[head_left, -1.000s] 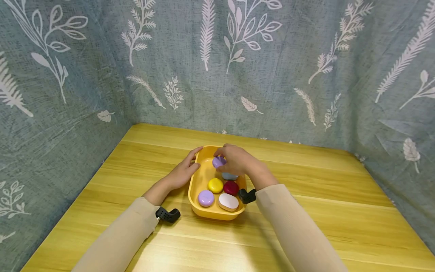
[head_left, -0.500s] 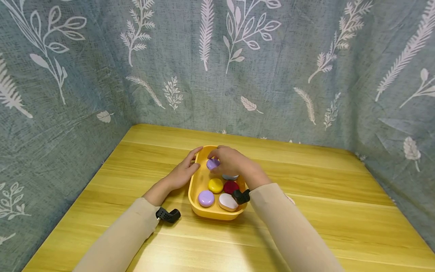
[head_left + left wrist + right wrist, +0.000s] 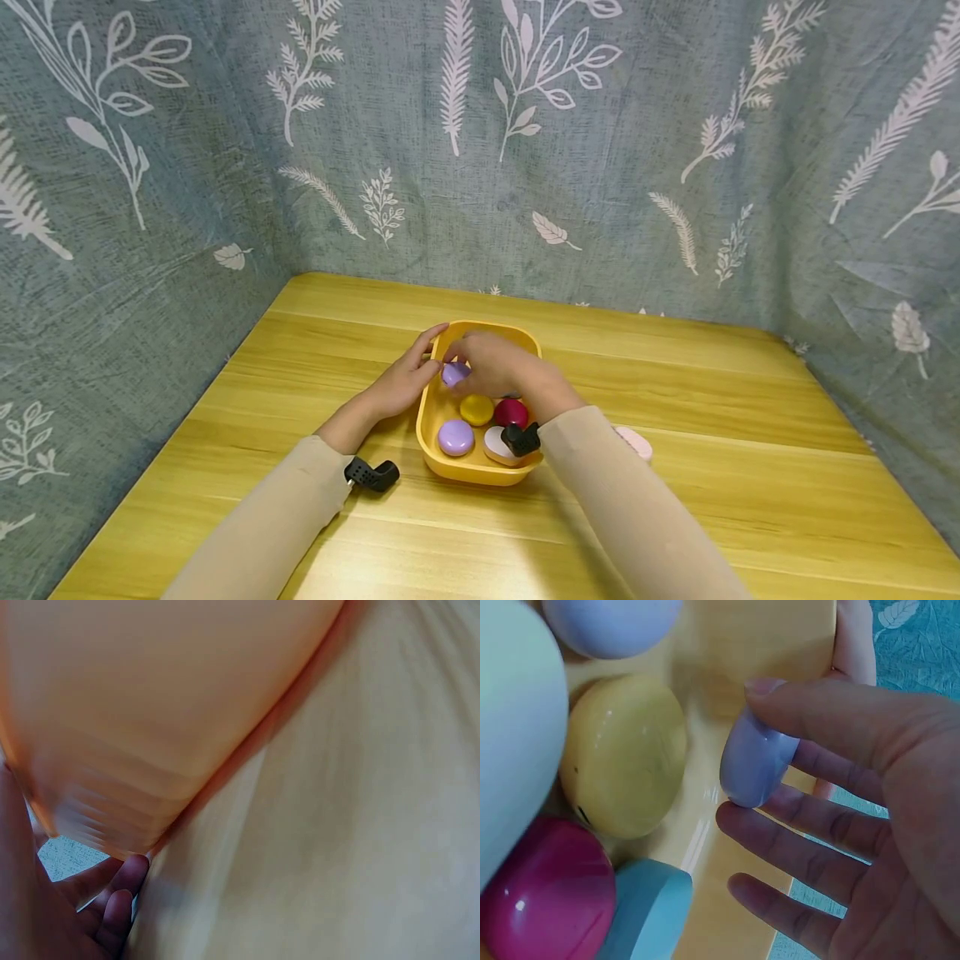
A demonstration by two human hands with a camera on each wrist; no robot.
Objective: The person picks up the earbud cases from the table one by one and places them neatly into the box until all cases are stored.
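My right hand [image 3: 491, 365] pinches a glossy purple disc [image 3: 756, 761] between thumb and fingers, inside the far left part of a yellow plastic bin [image 3: 480, 479]. My left hand [image 3: 405, 385] holds the bin's left wall, thumb at the rim and fingers along the outside. In the left wrist view, its fingertips [image 3: 120, 889] sit by the bin's lower edge. A yellow disc [image 3: 477, 409], a dark red disc [image 3: 511, 412], a second purple disc [image 3: 455, 437] and a white oval piece [image 3: 498, 446] lie in the bin. A blue piece [image 3: 651, 907] is mostly hidden under my right hand.
A pink oval piece [image 3: 634, 442] lies on the wooden table [image 3: 750, 467] right of the bin, partly behind my right sleeve. Patterned grey-blue cloth [image 3: 480, 208] hangs around the table's back and sides. Black wrist cameras [image 3: 372, 475] are worn on both arms.
My right hand has moved left and slightly nearer within the bin, carrying the purple disc. The pink oval piece on the table has come into view. My left hand has stayed put.
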